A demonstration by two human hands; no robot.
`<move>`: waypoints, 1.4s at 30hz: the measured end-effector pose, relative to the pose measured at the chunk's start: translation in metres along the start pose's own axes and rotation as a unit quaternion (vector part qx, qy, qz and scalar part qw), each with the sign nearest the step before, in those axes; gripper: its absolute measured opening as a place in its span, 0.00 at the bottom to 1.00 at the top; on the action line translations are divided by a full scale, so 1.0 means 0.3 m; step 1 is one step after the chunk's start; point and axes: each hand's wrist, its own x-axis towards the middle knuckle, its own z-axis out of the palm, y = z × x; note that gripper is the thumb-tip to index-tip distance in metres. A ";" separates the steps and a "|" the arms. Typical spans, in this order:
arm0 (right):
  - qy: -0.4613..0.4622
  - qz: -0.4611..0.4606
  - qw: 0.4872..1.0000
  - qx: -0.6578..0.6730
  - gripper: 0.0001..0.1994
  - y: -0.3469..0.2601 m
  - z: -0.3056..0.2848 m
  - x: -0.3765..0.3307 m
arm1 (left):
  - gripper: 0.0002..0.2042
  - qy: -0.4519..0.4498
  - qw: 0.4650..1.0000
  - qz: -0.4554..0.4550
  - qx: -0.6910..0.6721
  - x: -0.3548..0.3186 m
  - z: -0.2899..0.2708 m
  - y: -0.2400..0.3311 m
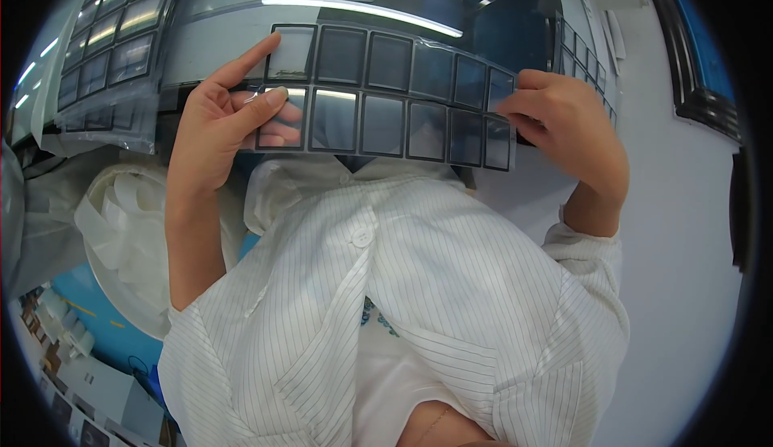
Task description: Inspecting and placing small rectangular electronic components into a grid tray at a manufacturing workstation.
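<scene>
A clear plastic film strip (383,121) with two rows of black-framed rectangles stretches between my hands, over the near edge of the table. My left hand (221,117) grips its left end, thumb on top and several fingers showing through the film beneath. The index finger of that hand reaches up along the strip's upper left corner. At the other end, the fingers of my right hand (568,117) are pinched together on the strip's right edge. Light tubes reflect off the glossy tabletop (499,28) behind it.
Similar black-framed film sheets (113,52) lie at the left, and more framed film (581,56) is at the right. A round white bin (153,306) holding white strips stands below left. White boxes (109,386) sit at the lower left. A black-framed blue panel (699,32) is far right.
</scene>
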 end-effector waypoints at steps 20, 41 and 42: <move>0.104 -0.014 0.909 0.403 0.29 -0.093 0.239 0.027 | 0.24 -0.201 0.972 0.046 0.117 -0.141 0.099 0.128; 0.155 0.236 0.945 0.165 0.16 0.159 0.067 -0.083 | 0.25 0.160 0.666 0.375 0.625 0.084 0.110 0.142; 0.145 0.293 0.927 0.181 0.17 0.140 0.049 -0.091 | 0.25 0.163 0.662 0.382 0.624 0.069 0.116 0.148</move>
